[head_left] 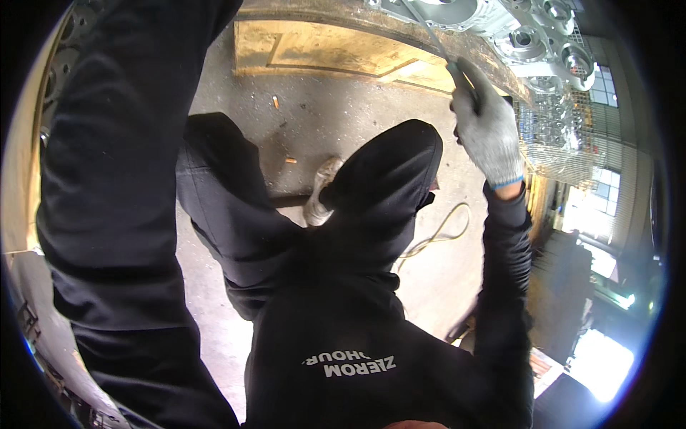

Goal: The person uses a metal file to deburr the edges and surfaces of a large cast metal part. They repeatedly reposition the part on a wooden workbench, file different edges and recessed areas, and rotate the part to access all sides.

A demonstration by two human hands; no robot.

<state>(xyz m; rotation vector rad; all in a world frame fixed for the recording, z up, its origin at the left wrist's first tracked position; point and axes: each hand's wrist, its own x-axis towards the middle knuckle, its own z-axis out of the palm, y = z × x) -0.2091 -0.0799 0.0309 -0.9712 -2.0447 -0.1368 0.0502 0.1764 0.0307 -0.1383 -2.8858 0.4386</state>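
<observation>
My right hand (489,132), in a grey knit glove with a blue cuff edge, is closed around the dark handle of a long, thin metal tool (429,28). From my fist the shaft slants up and left over the bench edge, reaching a silver-grey metal casting (464,16) at the top of the view. Whether its tip touches the casting cannot be seen. More castings with round bores (525,44) lie just beyond my right hand. My left arm (121,164), in a black sleeve, stretches up past the top edge, so that hand is out of view.
The worn bench (336,16) has a wooden panel (329,50) on its front. Wire mesh (572,136) stands at the right beside more metal parts. A pale cord (461,232) loops on the concrete floor (236,93), near small orange butts (276,102) and scattered shavings.
</observation>
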